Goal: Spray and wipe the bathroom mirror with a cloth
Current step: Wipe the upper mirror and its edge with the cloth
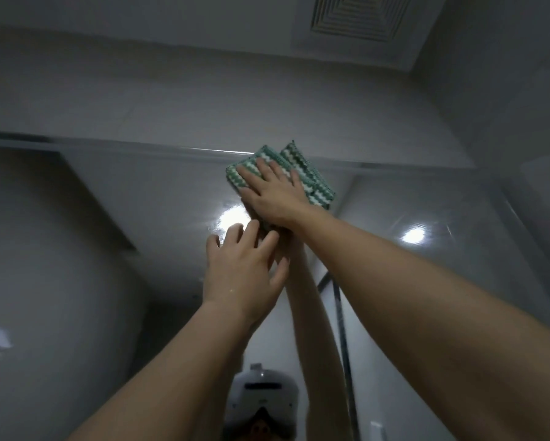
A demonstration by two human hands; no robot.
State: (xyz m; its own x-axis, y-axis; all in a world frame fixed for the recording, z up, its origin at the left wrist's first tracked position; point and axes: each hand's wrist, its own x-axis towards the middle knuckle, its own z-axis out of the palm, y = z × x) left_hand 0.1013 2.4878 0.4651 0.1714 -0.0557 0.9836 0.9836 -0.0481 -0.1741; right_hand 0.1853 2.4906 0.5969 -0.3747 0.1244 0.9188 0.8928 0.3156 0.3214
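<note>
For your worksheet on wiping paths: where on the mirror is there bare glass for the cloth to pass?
Bare glass lies left of the left hand, below the mirror top edge, and right of the right hand. It is crowded at the cloth, where both hands meet.

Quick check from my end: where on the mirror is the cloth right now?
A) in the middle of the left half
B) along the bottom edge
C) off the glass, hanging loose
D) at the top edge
D: the right hand presses the green and white cloth flat at the mirror's top edge.
</note>
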